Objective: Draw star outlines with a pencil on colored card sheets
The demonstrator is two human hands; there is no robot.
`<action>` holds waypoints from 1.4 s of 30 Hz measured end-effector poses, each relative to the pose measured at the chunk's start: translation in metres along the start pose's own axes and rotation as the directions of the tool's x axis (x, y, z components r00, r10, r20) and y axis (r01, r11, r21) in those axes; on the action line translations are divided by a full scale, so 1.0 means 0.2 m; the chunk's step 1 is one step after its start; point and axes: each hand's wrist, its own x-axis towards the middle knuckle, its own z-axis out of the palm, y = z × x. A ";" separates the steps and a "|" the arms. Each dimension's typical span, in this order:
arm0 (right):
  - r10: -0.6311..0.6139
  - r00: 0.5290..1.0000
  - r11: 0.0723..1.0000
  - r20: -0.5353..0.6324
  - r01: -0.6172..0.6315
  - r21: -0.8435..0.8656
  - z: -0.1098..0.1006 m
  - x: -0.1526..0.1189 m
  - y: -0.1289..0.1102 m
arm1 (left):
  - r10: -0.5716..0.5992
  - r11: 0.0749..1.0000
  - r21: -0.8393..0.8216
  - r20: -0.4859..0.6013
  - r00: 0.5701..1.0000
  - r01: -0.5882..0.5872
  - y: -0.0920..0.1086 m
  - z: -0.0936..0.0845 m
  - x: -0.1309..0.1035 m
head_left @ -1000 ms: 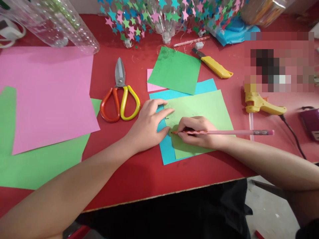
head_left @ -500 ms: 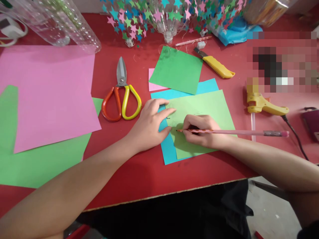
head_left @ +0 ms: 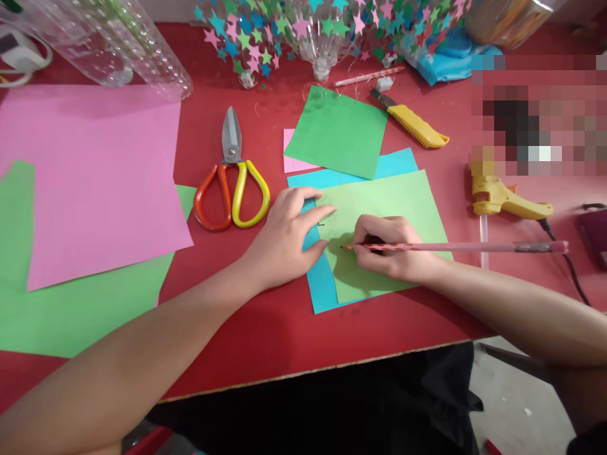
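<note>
Lighting's decent, fairly bright and soft, though the glossy red tabletop [head_left: 237,341] washes out to hazy pink around 3 o'clock. The right hand [head_left: 391,249] throws a soft shadow toward 8 o'clock on the light green paper sheet [head_left: 393,196]. Clear ridged plastic [head_left: 159,66] at 11 o'clock catches little highlights, black cloth [head_left: 332,411] at 6 loses detail, and 2 o'clock is chunky pixelation. Pink pencil's [head_left: 465,247] eraser end looks smeary.

My right hand [head_left: 396,249] has shifted toward 3 o'clock over the light green rectangular paper [head_left: 396,196]; tip of slim pink wooden pencil [head_left: 465,247] now farther from my left hand's [head_left: 287,240] thumb.
</note>
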 end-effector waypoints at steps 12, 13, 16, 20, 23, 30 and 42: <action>-0.091 0.996 0.996 0.022 0.092 -0.002 0.00 0.01 -0.03 | 0.000 1.000 0.003 0.005 1.000 0.000 0.00 0.00 0.00; -0.100 0.995 0.995 0.031 0.100 0.002 0.00 0.01 -0.03 | 0.000 1.000 0.003 0.006 1.000 0.000 0.00 0.00 0.00; -0.121 0.991 0.993 0.054 0.121 0.008 0.01 0.00 -0.03 | -0.004 1.000 0.002 0.009 1.000 0.003 0.00 0.00 0.00; -0.136 0.988 0.991 0.074 0.136 0.006 0.01 0.00 -0.03 | 0.005 1.000 -0.001 0.008 1.000 -0.005 0.00 0.00 0.00; -0.146 0.984 0.989 0.100 0.145 0.015 0.00 0.00 -0.03 | 0.003 1.000 -0.002 0.007 1.000 -0.003 0.00 0.00 0.00; -0.123 0.983 0.991 0.134 0.116 0.063 0.00 0.01 -0.03 | 0.001 1.000 -0.007 0.008 1.000 -0.001 0.00 0.00 0.00; 0.118 0.993 0.967 -0.027 -0.109 0.229 -0.05 0.03 -0.03 | -0.024 1.000 0.005 -0.006 1.000 0.024 0.00 0.01 0.00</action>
